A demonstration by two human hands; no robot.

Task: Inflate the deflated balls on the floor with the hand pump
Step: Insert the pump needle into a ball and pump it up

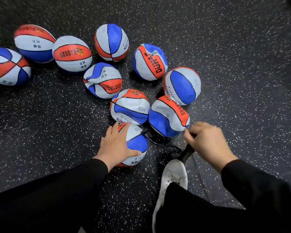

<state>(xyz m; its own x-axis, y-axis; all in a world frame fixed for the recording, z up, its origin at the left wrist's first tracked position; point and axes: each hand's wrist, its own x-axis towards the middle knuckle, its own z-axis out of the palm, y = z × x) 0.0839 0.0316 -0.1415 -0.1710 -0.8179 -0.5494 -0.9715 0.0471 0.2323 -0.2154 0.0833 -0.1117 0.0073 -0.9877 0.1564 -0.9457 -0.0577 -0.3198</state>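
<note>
Nothing here serves as a container; the balls lie loose on the speckled black floor (233,64). The nearest ball (136,145), red, white and blue, sits just ahead of the person's knees, and the left hand (115,145) rests flat on its left side, fingers (113,130) straight and spread over the top. A thin black hose (156,142) plugs into that ball's upper right and curls across the floor to the pump (186,153), a dark tube standing just past the toe of a white shoe (173,179). The right hand (207,143), blurred, curls round the pump's handle at the top.

The ball under the hand looks rounder than its neighbours. Two dented balls (130,106) (168,116) lie touching just beyond it, with a crumpled one (102,80) farther left and more scattered toward the far left. Black sleeves and trousers fill the foreground.
</note>
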